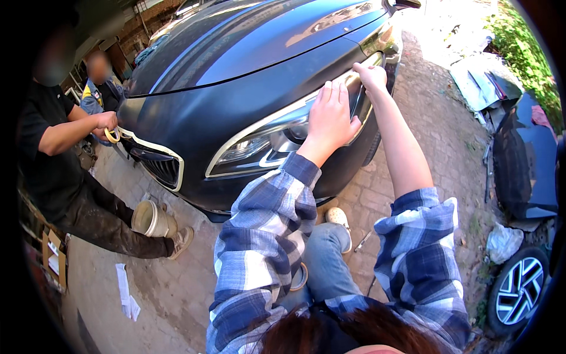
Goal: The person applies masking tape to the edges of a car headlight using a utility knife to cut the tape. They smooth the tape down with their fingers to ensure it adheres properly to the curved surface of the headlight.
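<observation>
A dark matte car (247, 88) stands in front of me, with pale masking tape (259, 125) edging its headlight (253, 147). My left hand (330, 118) lies against the headlight's upper edge, fingers stretched out and thumb apart. Farther along that edge, my right hand (372, 78) has its fingers closed at the tape near the headlight's outer corner; the fingertips are partly hidden. Part of a tape roll (303, 276) shows beside my left sleeve. More tape frames the dark grille (160, 167) at the left.
At the left, a person in black (44, 153) holds a tape roll (112, 135) by the grille; another person (100, 88) is behind. A dirty bucket (152, 219) stands near their feet. A wheel (519, 290) and loose car panels (525, 159) lie at the right.
</observation>
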`<state>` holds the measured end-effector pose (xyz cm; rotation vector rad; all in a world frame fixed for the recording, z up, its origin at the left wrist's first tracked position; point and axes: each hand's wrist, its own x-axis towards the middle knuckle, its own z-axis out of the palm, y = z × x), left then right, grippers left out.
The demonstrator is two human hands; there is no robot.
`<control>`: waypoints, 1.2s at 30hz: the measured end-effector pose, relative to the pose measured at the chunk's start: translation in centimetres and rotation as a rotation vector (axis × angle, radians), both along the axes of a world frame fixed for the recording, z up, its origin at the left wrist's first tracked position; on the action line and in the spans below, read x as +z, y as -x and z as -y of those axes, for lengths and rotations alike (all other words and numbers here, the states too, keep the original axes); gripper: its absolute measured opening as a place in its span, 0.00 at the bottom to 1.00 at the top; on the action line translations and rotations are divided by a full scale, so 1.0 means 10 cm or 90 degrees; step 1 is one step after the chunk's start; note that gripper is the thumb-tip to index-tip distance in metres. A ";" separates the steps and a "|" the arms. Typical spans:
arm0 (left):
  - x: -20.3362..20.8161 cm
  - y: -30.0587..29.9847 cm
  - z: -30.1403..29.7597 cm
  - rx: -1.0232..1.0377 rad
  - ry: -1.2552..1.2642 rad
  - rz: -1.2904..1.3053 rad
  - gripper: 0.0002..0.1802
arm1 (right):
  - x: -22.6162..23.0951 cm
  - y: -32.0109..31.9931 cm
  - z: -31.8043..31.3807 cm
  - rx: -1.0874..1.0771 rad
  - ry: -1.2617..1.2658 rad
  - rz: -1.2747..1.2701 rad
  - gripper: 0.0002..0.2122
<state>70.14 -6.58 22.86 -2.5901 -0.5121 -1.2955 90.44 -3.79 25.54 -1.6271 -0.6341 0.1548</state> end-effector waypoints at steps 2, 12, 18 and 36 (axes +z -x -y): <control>-0.01 -0.06 -0.01 0.007 0.000 0.003 0.42 | -0.01 0.06 -0.01 -0.008 0.009 -0.001 0.15; 0.00 -0.16 0.01 0.042 0.056 -0.020 0.46 | 0.01 -0.07 -0.17 0.046 0.105 -0.055 0.17; -0.03 -0.27 0.05 0.068 0.033 -0.036 0.47 | -0.15 -0.34 -0.17 0.034 -0.040 -0.236 0.23; -0.12 -0.16 -0.06 0.105 -0.026 -0.041 0.48 | -0.18 -0.17 -0.31 0.068 -0.011 -0.211 0.34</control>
